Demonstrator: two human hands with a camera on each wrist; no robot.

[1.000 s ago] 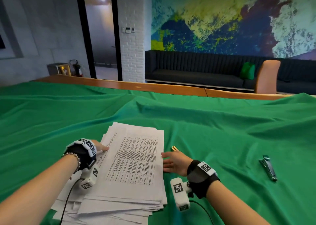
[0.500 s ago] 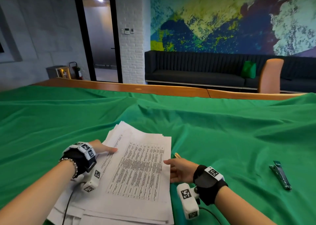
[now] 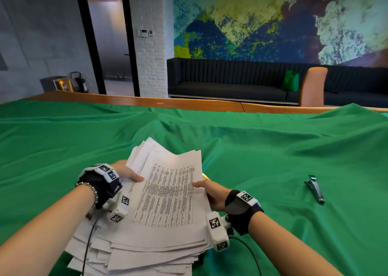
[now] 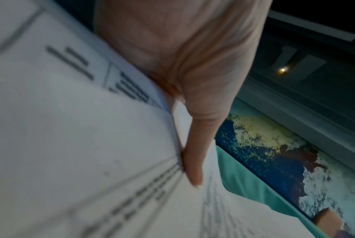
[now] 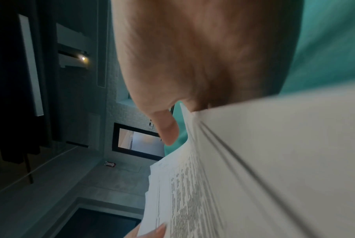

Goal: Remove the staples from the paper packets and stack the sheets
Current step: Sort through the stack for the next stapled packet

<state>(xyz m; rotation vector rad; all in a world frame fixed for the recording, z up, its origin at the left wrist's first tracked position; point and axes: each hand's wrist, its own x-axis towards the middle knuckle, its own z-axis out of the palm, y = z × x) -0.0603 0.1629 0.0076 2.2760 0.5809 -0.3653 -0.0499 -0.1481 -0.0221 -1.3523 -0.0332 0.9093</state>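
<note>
Head view shows the change: a second ago my hands lay flat at the sides of the paper pile, and now both have closed on it and raised its far end off the table. My left hand (image 3: 126, 171) grasps the left edge, thumb on top of the printed sheet, fingers underneath. The stack of sheets (image 3: 165, 196) tilts up toward me, its far corners fanned loose, the near end resting on the green cloth (image 3: 273, 160). My right hand (image 3: 212, 193) grips the right edge the same way, thumb over, fingers below. I judge I am squaring the sheets, so stapled packets seem finished. The staple remover (image 3: 315, 188) lies well apart, far right.
</note>
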